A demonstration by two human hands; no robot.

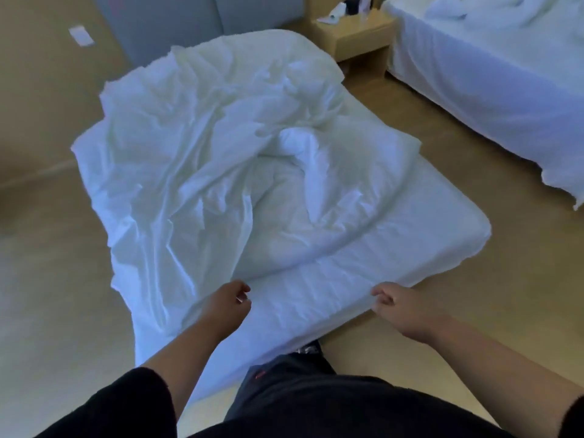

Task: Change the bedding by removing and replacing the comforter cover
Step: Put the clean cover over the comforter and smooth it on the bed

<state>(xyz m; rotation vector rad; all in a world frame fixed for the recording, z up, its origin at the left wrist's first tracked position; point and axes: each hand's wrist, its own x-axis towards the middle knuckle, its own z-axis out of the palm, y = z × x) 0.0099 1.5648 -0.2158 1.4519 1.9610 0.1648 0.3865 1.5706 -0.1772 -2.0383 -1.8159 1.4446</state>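
Note:
A crumpled white comforter (300, 197) lies bunched on the middle of the bed (442, 235). A thin white cover (151, 191) is spread over the bed's left half and hangs off its left side. My left hand (227, 303) hovers over the foot of the bed by the cover's near edge, fingers loosely curled, with no fabric visibly in them. At the bed's near right edge my right hand (399, 306) hovers with fingers loosely curled, and I see nothing gripped there either.
A second bed (493, 90) with rumpled white linen stands at the right, across a strip of tan floor (474, 295). A wooden nightstand (354, 36) sits between the beds at the back. My dark-trousered legs stand at the bed's foot.

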